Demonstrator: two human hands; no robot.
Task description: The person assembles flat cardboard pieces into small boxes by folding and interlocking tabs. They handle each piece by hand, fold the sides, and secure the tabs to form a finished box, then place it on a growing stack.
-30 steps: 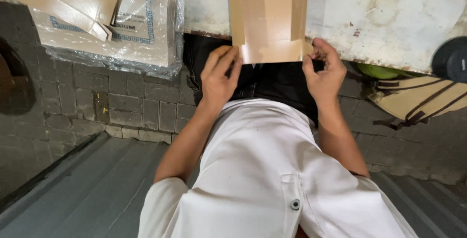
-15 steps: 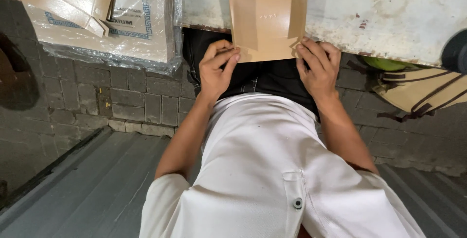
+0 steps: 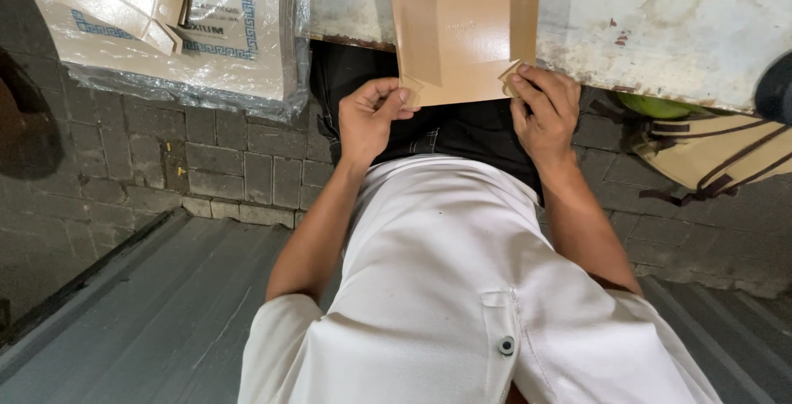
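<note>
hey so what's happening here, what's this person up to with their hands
A person in a white shirt is working a flat brown cardboard box blank that lies on a worn white table. The left hand pinches a flap at the blank's near left corner, and the right hand presses on the near right corner flap. A plastic-wrapped stack of flat boxes sits to the left, and a tan bag lies on the paved ground at right.

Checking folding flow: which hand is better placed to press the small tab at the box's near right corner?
Right, probably: the right hand has fingertips at that tab of the cardboard box, while the left hand pinches the opposite near corner.
</note>
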